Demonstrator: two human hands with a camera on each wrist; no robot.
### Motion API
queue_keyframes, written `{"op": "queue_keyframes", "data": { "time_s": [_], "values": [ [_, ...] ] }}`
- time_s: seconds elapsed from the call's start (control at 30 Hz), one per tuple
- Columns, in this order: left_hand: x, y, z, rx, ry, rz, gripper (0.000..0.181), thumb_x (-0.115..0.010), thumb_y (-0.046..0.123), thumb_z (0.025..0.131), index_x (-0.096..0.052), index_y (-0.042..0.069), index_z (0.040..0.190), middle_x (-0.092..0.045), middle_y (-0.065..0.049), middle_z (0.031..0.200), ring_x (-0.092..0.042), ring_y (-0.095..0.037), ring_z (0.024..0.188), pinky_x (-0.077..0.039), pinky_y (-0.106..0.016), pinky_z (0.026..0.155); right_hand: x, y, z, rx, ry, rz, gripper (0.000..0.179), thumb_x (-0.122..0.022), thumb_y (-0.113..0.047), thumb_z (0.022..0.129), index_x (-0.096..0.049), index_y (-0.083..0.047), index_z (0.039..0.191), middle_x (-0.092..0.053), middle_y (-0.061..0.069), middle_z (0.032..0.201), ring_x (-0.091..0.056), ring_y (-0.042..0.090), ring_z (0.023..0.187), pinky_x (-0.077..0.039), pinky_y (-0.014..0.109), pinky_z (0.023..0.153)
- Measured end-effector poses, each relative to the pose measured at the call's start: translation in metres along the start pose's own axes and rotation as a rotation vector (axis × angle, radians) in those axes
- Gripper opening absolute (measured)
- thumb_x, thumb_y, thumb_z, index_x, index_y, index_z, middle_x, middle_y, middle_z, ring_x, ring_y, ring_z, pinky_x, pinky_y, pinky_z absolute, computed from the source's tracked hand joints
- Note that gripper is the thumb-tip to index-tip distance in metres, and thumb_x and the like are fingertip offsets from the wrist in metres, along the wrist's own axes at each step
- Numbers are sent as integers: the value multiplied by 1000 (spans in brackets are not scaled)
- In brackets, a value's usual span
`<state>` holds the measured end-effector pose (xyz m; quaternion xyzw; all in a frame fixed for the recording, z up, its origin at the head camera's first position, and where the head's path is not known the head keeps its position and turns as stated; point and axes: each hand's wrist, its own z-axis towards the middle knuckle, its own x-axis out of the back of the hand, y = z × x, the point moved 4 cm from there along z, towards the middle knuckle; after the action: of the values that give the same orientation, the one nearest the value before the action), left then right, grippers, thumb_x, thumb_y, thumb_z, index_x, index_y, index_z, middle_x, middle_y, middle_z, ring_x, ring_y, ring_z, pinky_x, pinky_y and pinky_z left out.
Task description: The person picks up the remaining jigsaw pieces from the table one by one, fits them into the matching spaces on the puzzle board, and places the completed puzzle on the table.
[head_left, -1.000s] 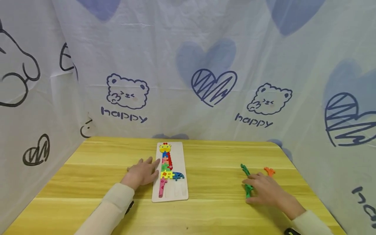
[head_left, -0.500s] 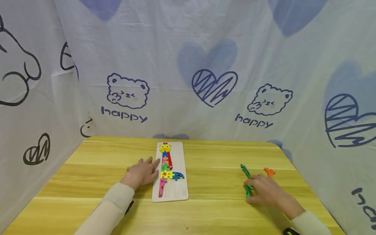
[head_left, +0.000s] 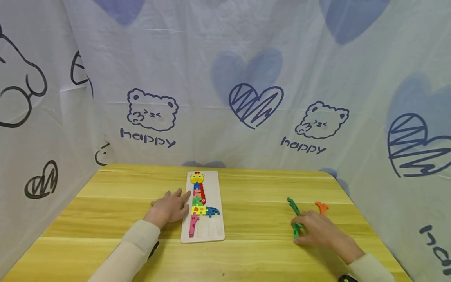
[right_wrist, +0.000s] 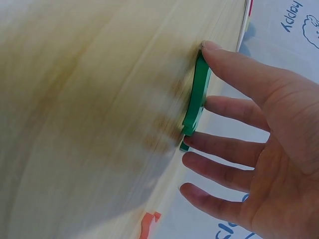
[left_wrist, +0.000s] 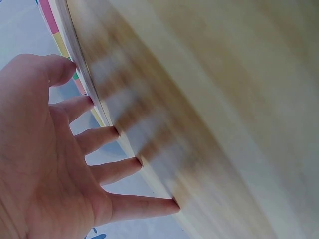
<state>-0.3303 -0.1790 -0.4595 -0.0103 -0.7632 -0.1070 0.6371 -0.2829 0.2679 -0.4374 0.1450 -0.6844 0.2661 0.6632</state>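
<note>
A white puzzle board (head_left: 211,188) bears a giraffe puzzle (head_left: 197,199) of several coloured pieces, with a pink leg piece (head_left: 192,225) at its lower left. My left hand (head_left: 167,209) lies spread beside the board's left edge, thumb and forefinger touching it; in the left wrist view the other fingertips rest on the table. To the right, my right hand (head_left: 317,231) pinches a green puzzle piece (right_wrist: 197,92) between thumb and fingers, against the tabletop. Just beyond it lies a darker green piece (head_left: 292,204), partly hidden by the fingers in the right wrist view.
An orange puzzle piece (head_left: 322,207) lies behind my right hand. The wooden table (head_left: 253,250) runs back to a white curtain (head_left: 204,78) printed with hearts and bears. Pale recesses (head_left: 213,227) show on the board right of the pink leg.
My right hand's fingers have drawn in slightly around the nearer green piece. The left hand and the board stay put; the head view shifts slightly.
</note>
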Motion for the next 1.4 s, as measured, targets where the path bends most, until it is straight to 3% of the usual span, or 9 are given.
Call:
{"op": "queue_keyframes", "data": {
  "time_s": [0.33,0.63,0.77,0.97,1.4],
  "values": [
    [0,-2,1,-6,9,8,60,-44,42,105,-38,21,161,-35,-19,166,-34,-59,147,-38,-90,92,1,-2,0,-12,6,1,48,-86,-49,78,-77,-18,113,-74,9,116,-68,32,101,-60,45,69],
    [2,0,1,-7,8,14,60,-44,42,105,-38,21,161,-35,-19,166,-34,-59,147,-37,-90,93,6,-16,11,-11,61,-55,48,-87,-49,77,-78,-18,114,-74,10,118,-69,31,103,-61,50,80],
    [3,0,0,-11,7,12,60,-44,42,105,-38,20,161,-35,-19,166,-34,-59,147,-37,-90,93,10,-27,21,32,87,-71,50,-86,-49,78,-77,-17,116,-74,7,116,-69,27,102,-62,48,81],
    [2,0,0,-12,4,6,60,-44,42,105,-38,20,161,-35,-20,166,-34,-59,147,-37,-90,93,13,-51,38,130,137,-98,48,-85,-46,80,-78,-16,117,-73,2,107,-67,18,91,-59,37,73],
    [-1,-2,0,0,-5,4,60,-44,42,106,-38,21,161,-35,-19,167,-34,-59,147,-37,-90,94,12,-108,80,167,154,-58,49,-85,-44,82,-76,-17,121,-72,4,115,-65,22,99,-57,40,76]
  ]
}}
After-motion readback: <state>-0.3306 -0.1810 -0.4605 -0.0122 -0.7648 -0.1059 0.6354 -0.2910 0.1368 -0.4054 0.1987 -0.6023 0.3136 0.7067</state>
